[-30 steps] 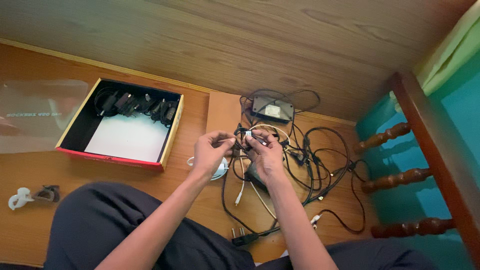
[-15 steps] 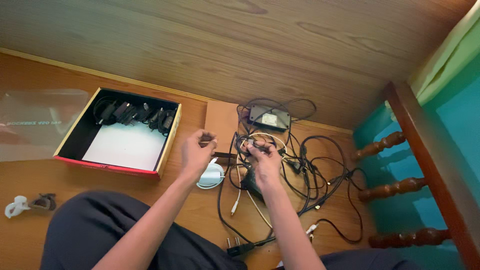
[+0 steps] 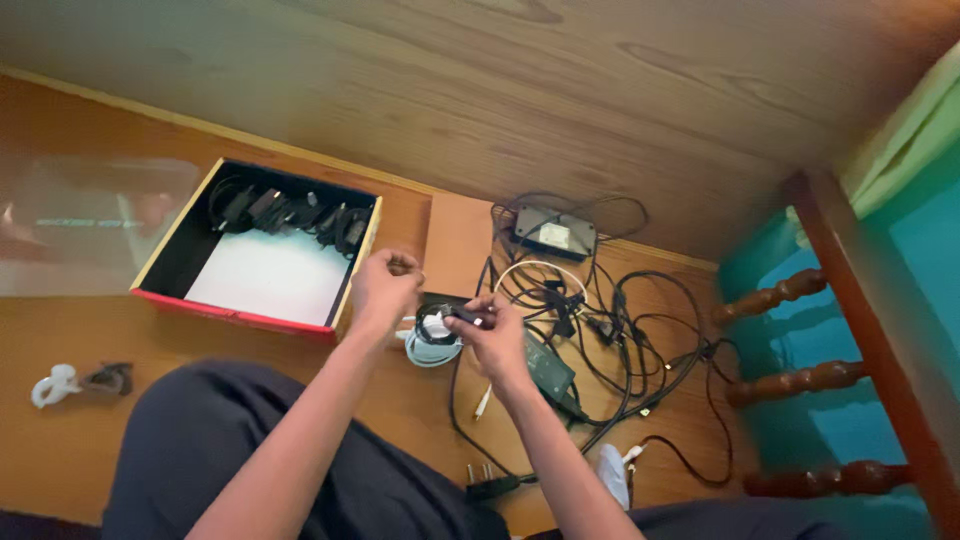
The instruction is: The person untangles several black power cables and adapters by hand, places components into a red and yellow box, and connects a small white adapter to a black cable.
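Wooden floor (image 3: 300, 420) under us. Our right hand (image 3: 490, 338) pinches thin black cable (image 3: 455, 316); left hand (image 3: 382, 285) fisted, contents unclear. Tangled black cords (image 3: 620, 330) beyond right hand.

Floor (image 3: 120, 420): orange-brown wood laminate. Wall panel (image 3: 480, 90): wood-grain, pale skirting at base. Right: dark turned-wood rail (image 3: 880, 340) with spindles, teal surface (image 3: 920, 230) behind.

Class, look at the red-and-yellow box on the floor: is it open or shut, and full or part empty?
Open and part empty. The box has no lid on; dark chargers crowd its far end, and its white bottom lies bare.
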